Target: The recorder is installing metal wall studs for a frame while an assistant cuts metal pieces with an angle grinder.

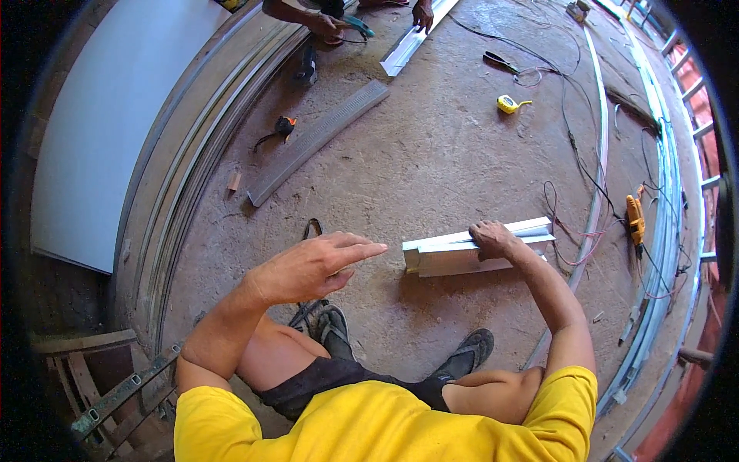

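My right hand (495, 240) is closed over the top edge of a short white metal channel (450, 262), which rests on the concrete floor in front of my right foot. My left hand (304, 269) hovers in the air to the left of the channel's end. Its index finger stretches toward that end without touching it, and the hand holds nothing. Beneath and beyond the left hand, a dark strap or tool handle (312, 228) shows in part on the floor.
A grey perforated channel (319, 142) lies ahead, near an orange-black tape measure (285, 125). A yellow tape measure (508, 104) and yellow drill (635, 221) lie right, among cables. A co-worker's hands hold teal-handled pliers (359, 27) and a white channel (412, 46). Long profiles (654, 308) line the right.
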Available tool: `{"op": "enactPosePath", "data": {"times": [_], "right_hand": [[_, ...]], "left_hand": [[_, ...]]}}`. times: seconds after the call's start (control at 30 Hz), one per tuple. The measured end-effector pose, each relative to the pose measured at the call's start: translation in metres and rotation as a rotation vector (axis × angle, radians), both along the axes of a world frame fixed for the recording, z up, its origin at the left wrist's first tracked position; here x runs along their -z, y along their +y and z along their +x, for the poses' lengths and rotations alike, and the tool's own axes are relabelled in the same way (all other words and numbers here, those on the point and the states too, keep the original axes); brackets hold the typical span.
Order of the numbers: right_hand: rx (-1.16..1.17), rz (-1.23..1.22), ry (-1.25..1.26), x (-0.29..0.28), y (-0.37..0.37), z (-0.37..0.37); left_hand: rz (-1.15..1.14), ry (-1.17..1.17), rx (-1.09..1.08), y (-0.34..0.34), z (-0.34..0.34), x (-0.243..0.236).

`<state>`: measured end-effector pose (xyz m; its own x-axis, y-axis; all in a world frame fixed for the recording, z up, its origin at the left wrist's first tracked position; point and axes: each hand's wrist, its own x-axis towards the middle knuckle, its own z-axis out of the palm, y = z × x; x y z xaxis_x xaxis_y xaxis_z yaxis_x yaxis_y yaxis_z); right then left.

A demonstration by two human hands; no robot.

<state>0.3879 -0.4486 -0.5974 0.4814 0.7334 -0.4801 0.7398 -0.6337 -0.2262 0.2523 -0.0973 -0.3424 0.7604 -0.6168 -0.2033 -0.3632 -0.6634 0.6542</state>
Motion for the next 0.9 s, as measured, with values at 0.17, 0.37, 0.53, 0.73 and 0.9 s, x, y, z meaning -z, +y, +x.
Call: {"op": "enactPosePath", "data": {"times": [0.17,0.37,0.53,0.73,0.9], "right_hand": [[0.013,-0.043,0.015,-0.0023,0.0008,-0.0005],[0.013,-0.027,0.014,-0.0016,-0.0002,-0.0005],[0.021,-0.054,0.026,-0.0027,0.0022,-0.0005],[0.026,-0.046,0.023,-0.0050,0.0023,-0.0015],[0.016,-0.049,0.014,-0.0024,0.0006,-0.0004]], "left_hand": [[0.036,0.011,-0.002,-0.0025,0.0001,-0.0032],[0.033,0.001,-0.001,-0.0016,-0.0003,-0.0015],[0.016,0.027,0.004,-0.0021,0.0010,-0.0029],[0.010,0.016,-0.006,-0.0038,0.0010,-0.0046],[0.045,0.020,-0.008,-0.0062,0.0016,-0.0057]]}}
